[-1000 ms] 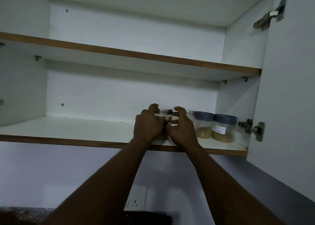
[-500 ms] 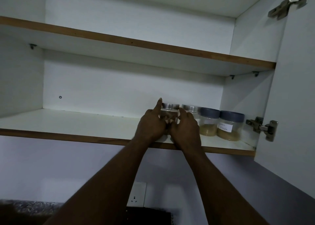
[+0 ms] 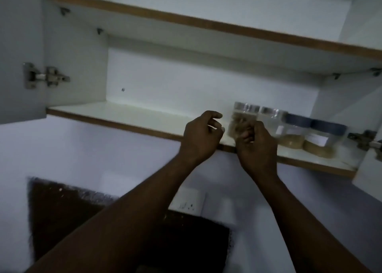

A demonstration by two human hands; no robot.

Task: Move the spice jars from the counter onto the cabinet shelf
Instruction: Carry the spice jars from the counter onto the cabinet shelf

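— Empty-handed, both: my left hand [image 3: 201, 135] hangs loose, my right hand [image 3: 255, 143] curls before the silver-lidded jar [image 3: 244, 118].
— Touching it?
— Can't tell, too blurry. It's on the lower shelf [image 3: 124, 115].

Both hands [image 3: 227, 140] — now off the jar [image 3: 244, 119]

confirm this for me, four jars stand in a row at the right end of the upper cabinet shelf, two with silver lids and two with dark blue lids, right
Not quite: the head view shows the jars on the lower cabinet shelf, not the upper one. The rest holds: two silver-lidded clear jars and two dark-blue-lidded clear jars in a row at its right end.
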